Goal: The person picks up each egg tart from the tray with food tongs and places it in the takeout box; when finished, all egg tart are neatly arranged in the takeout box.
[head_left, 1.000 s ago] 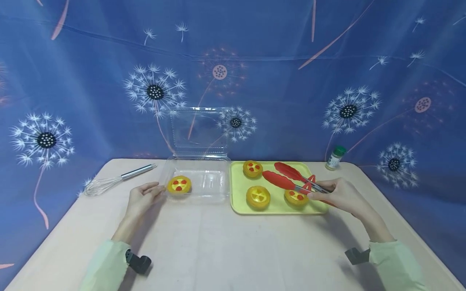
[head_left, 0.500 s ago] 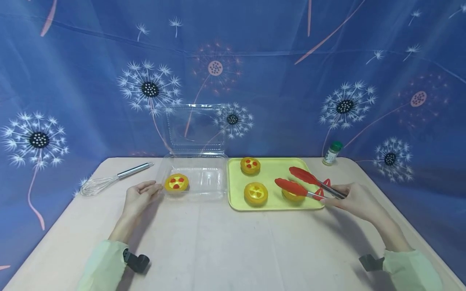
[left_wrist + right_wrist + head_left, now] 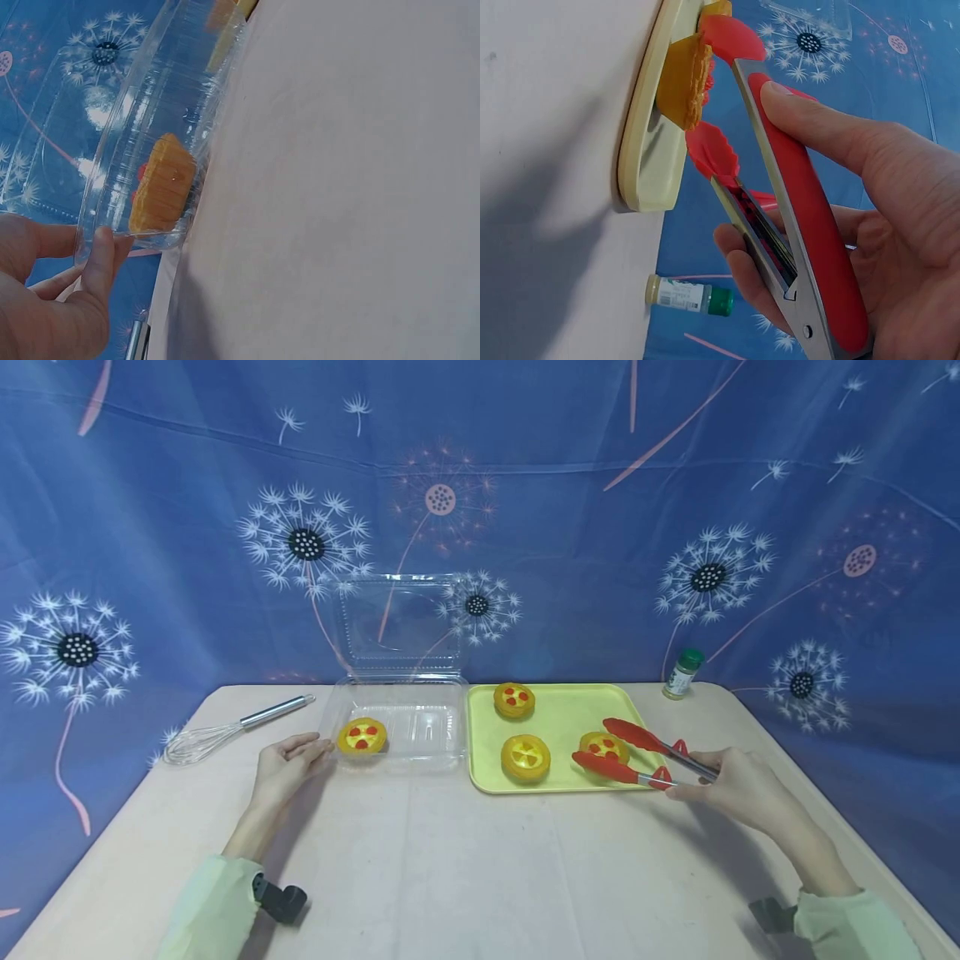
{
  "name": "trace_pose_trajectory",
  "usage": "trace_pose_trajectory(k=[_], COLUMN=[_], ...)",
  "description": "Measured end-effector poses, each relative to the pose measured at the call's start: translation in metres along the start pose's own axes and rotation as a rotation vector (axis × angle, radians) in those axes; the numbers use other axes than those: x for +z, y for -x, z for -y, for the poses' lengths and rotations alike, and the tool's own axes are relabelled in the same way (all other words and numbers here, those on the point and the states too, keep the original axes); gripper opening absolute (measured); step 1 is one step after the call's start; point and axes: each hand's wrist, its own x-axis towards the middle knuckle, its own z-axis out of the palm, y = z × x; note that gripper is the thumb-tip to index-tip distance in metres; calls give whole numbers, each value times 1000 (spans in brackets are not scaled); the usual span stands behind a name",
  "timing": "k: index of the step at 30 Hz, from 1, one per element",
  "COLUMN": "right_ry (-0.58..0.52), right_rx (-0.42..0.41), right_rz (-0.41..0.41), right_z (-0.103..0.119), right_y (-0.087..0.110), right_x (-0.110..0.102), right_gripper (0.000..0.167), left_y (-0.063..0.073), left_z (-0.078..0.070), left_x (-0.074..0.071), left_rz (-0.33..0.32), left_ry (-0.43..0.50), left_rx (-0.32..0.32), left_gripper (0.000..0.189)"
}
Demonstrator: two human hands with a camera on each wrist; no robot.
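With thumb and fingers my left hand [image 3: 288, 770] pinches the left rim of a clear hinged plastic container [image 3: 112, 161], whose lid stands up. Inside it, near that hand, sits an egg tart [image 3: 362, 737] with red pieces on top. My right hand [image 3: 750, 789] grips red-tipped metal tongs [image 3: 799, 202]. Their tips are spread to either side of another red-topped egg tart [image 3: 600, 745], which rests at the right of the yellow tray [image 3: 570, 710]. Also on the tray are a plain yellow egg tart [image 3: 526, 758] and a red-topped egg tart [image 3: 514, 700] behind it.
A metal whisk [image 3: 232, 731] lies at the left back of the table. At the right back stands a small seasoning jar [image 3: 682, 675] with a green cap. A blue dandelion-print cloth [image 3: 570, 527] hangs behind the table.
My right hand has moved the tongs rightward and down, so the tips now straddle the tray's right-hand tart. My left hand keeps its hold on the container. The head view has shifted slightly.
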Motion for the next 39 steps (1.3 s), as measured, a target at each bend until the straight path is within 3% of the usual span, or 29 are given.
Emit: trace_pose_trajectory(k=[12, 21, 39], right_ry=[1, 15, -46], right_rx=[16, -28, -2], right_rz=[-16, -61, -68], right_z=[4, 4, 8], right_y=[0, 0, -1], right_x=[3, 4, 3], right_gripper=[81, 70, 74], left_y=[1, 1, 2], left_z=[-1, 0, -1], left_x=[0, -1, 1], left_rz=[-10, -9, -9], left_ry=[1, -3, 25], left_rx=[1, 14, 10], left_gripper=[49, 48, 47])
